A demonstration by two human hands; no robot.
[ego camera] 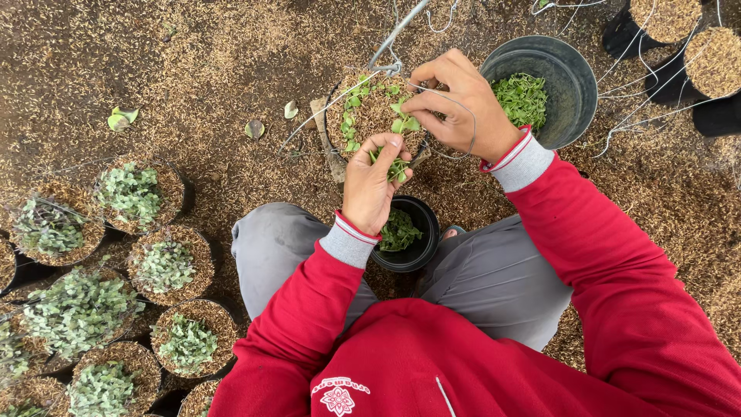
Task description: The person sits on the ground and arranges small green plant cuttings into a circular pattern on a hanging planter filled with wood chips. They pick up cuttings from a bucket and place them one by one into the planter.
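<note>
Down over the husk-strewn ground [193,93], the person crouches with a hanging pot [376,116] right in front of the knees, filled with husk and a few small green seedlings [404,123] near its middle and left rim. The left hand [372,181] sits at the pot's near edge, fingers pressed together around a little bunch of cuttings [397,168]. The right hand [457,100] is over the pot's right side, fingers pinching at the seedlings, a thin wire looping across its back. Between the knees stands a small black pot [421,251] holding green cuttings. Beyond the right wrist, a grey bucket [575,85] has a heap of greens at its bottom. At the left, a cluster of planted pots [166,266] stands tightly packed, rims touching. More husk-filled pots [714,62] sit at the top right, with wires trailing across. Open ground lies at the upper left.
</note>
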